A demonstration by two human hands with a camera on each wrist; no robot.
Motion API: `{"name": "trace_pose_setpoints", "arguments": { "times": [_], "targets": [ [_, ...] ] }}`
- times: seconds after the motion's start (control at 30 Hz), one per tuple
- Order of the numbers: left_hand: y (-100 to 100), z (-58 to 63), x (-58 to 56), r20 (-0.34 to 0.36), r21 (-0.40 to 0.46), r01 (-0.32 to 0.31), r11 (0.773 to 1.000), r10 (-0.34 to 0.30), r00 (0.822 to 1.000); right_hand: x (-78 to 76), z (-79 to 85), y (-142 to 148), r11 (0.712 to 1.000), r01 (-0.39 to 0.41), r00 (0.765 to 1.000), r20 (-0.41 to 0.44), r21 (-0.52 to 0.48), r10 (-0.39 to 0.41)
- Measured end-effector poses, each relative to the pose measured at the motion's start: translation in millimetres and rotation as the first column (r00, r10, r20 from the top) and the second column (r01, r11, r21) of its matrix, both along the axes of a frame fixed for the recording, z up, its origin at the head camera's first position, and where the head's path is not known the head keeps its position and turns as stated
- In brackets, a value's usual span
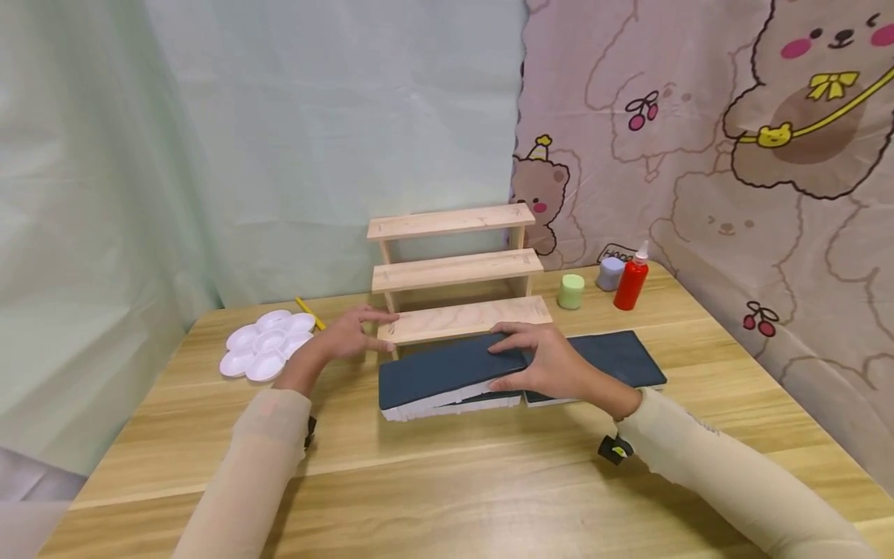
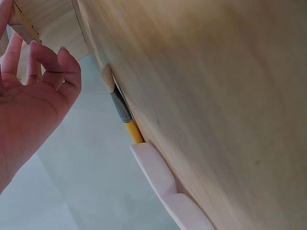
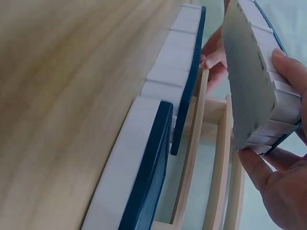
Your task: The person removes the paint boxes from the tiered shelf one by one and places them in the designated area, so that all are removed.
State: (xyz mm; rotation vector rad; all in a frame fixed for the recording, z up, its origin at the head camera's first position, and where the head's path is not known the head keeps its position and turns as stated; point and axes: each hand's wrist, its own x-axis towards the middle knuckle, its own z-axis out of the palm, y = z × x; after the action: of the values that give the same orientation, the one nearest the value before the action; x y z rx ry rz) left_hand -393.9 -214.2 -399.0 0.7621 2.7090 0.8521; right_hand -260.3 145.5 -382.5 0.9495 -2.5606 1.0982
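In the head view my right hand (image 1: 541,357) grips a flat box with a dark blue top and white sides (image 1: 447,371) by its right end, tilted above the table. The right wrist view shows the pale grey underside of this held box (image 3: 252,72), thumb and fingers on its sides. A similar box (image 1: 489,402) lies partly hidden beneath it, and another similar box (image 1: 615,357) lies to the right. My left hand (image 1: 352,334) holds the left end of the lowest board of a three-step wooden rack (image 1: 461,319), thumb and index finger at the board's corner.
A white flower-shaped palette (image 1: 268,341) lies at the left with a yellow-handled paintbrush (image 2: 125,115) beside it. Behind, on the right, stand a green jar (image 1: 570,292), a lilac jar (image 1: 610,274) and a red bottle (image 1: 632,283). Curtains border the table's back (image 1: 335,155).
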Motion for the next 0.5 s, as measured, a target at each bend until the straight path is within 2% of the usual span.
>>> {"name": "trace_pose_setpoints", "arguments": {
  "times": [0.33, 0.5],
  "targets": [
    [-2.6, 2.6, -1.3, 0.0, 0.01, 0.0, 1.0, 0.0, 1.0, 20.3, 3.7, -5.7, 0.999, 0.002, 1.0, 0.026, -0.034, -0.001],
    [-2.8, 1.8, -2.0, -0.01, -0.003, 0.0, 1.0, 0.0, 1.0, 28.2, 3.2, -6.5, 1.0, 0.021, 0.999, 0.028, -0.011, -0.02]
  ]
}}
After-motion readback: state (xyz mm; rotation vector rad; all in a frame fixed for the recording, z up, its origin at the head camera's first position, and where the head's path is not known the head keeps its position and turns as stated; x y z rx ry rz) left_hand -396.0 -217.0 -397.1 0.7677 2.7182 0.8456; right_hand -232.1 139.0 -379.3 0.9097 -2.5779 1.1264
